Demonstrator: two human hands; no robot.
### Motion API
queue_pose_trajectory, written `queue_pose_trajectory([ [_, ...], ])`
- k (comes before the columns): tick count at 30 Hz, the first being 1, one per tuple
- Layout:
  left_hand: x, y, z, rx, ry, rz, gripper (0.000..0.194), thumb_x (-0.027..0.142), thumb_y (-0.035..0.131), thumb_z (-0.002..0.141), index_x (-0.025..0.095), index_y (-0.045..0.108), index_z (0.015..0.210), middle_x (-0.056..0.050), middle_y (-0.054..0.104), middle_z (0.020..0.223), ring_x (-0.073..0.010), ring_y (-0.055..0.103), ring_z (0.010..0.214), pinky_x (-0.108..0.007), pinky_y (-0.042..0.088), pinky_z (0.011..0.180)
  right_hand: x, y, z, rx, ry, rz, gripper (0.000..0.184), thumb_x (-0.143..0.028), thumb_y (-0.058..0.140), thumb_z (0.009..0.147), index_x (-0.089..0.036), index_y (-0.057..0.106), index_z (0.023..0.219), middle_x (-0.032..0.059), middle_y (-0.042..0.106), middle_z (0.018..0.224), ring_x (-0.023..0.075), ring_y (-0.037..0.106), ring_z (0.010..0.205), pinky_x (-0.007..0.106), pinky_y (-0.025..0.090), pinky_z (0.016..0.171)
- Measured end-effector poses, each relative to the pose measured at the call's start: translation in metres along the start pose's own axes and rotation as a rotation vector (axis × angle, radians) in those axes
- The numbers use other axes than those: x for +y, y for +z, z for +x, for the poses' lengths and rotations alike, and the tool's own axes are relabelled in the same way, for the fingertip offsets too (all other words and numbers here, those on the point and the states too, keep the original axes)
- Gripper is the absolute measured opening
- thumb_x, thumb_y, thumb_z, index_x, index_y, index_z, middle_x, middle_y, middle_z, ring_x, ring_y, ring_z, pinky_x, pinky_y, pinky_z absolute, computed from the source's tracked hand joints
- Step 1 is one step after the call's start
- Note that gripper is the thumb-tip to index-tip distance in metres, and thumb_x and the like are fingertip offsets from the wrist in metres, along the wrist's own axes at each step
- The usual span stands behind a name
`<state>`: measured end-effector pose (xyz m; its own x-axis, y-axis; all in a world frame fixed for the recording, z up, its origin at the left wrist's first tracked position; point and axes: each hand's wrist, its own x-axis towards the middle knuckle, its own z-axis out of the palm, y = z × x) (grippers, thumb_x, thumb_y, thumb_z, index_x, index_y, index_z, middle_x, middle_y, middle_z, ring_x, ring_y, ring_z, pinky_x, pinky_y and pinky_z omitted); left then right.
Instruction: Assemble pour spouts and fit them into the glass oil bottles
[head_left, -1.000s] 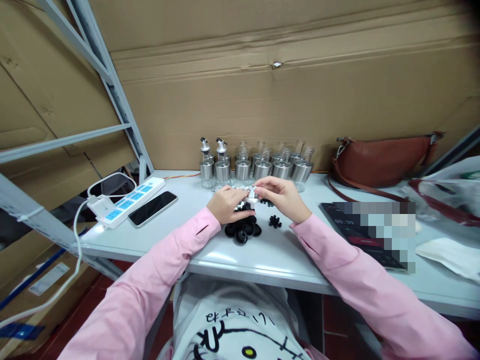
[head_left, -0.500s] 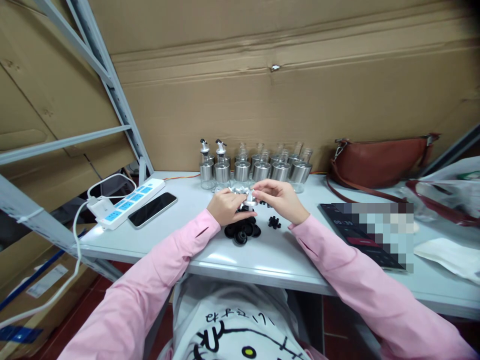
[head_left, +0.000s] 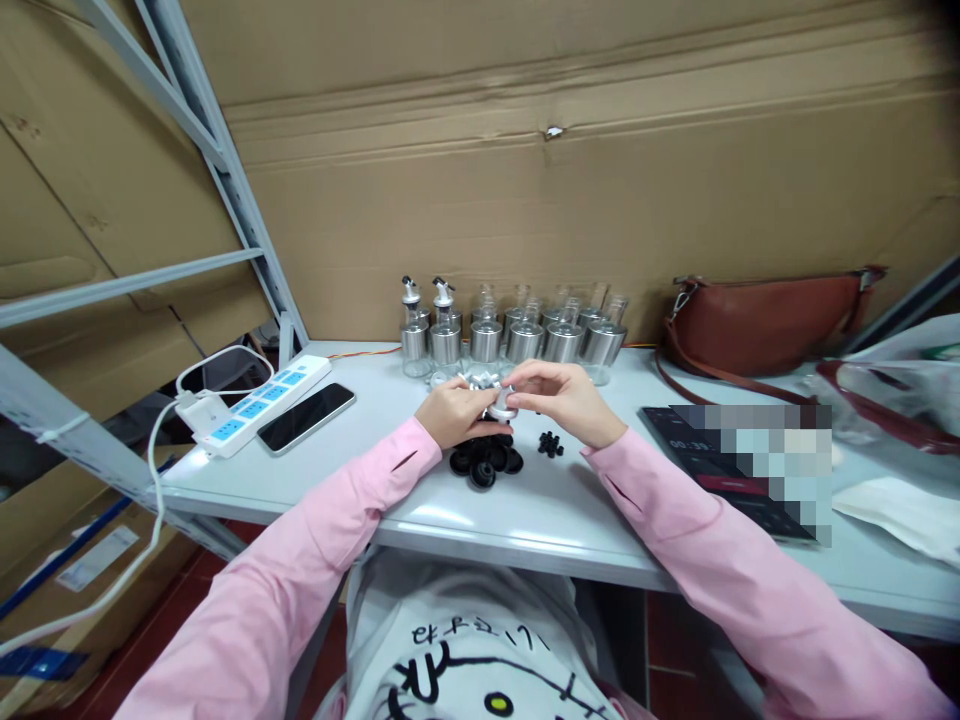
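Note:
Both hands meet over the middle of the table. Between their fingers is a silver bottle pourer cap (head_left: 503,404), small and partly covered. My left hand (head_left: 454,412) pinches it from the left. The fingertips of my right hand (head_left: 564,396) close on it from the right. More silver parts (head_left: 481,381) lie just behind the hands, half hidden. Below the left hand sits a pile of round black stoppers (head_left: 482,468). To its right is a small cluster of black pieces (head_left: 550,444).
Along the back stand several glass bottles (head_left: 486,342) with metal bands, two topped with pourers (head_left: 444,293). At left are a power strip (head_left: 266,405) and a phone (head_left: 306,417). A tablet (head_left: 712,465), brown bag (head_left: 765,325) and white paper (head_left: 900,512) lie at right.
The silver cap is tilted a little differently and sits slightly lower between the fingers. Both hands keep their hold at nearly the same place.

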<state>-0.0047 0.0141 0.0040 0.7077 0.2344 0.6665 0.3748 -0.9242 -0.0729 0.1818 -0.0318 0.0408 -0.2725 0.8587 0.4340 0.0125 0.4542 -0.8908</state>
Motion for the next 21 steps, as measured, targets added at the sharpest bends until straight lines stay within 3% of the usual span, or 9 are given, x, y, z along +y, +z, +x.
queue_pose_trajectory([
  [4,-0.0006,0.0010,-0.0005,-0.006,-0.021,0.020,0.042,0.056,0.041,0.087,0.018,0.059,0.088,-0.001,0.063,0.062,-0.0141,0.057,0.056,-0.029,0.042,0.066,0.0012,-0.0005,0.0000,-0.038,-0.024,-0.003,0.024,-0.033,0.079,0.059,-0.018,0.070,0.076,0.0033,0.063,0.080,0.0138,0.060,0.067,0.029,0.053,0.062],
  [10,-0.0023,0.0020,-0.0022,0.006,-0.008,0.044,0.036,0.045,0.041,0.091,0.017,0.058,0.104,-0.004,0.070,0.081,-0.0132,0.061,0.063,-0.029,0.041,0.071,0.0004,0.0008,-0.0001,-0.097,-0.042,-0.003,0.020,-0.029,0.079,0.059,-0.019,0.069,0.073,0.0028,0.063,0.081,0.0143,0.059,0.073,0.030,0.052,0.066],
  [21,0.0009,-0.0036,0.0001,0.013,0.032,0.143,0.035,0.043,0.037,0.093,0.015,0.058,0.099,-0.005,0.071,0.089,-0.0122,0.061,0.062,-0.029,0.039,0.070,0.0033,-0.0030,0.0008,-0.119,-0.056,0.005,0.015,-0.025,0.076,0.064,-0.020,0.069,0.076,0.0029,0.062,0.084,0.0142,0.059,0.077,0.029,0.051,0.068],
])
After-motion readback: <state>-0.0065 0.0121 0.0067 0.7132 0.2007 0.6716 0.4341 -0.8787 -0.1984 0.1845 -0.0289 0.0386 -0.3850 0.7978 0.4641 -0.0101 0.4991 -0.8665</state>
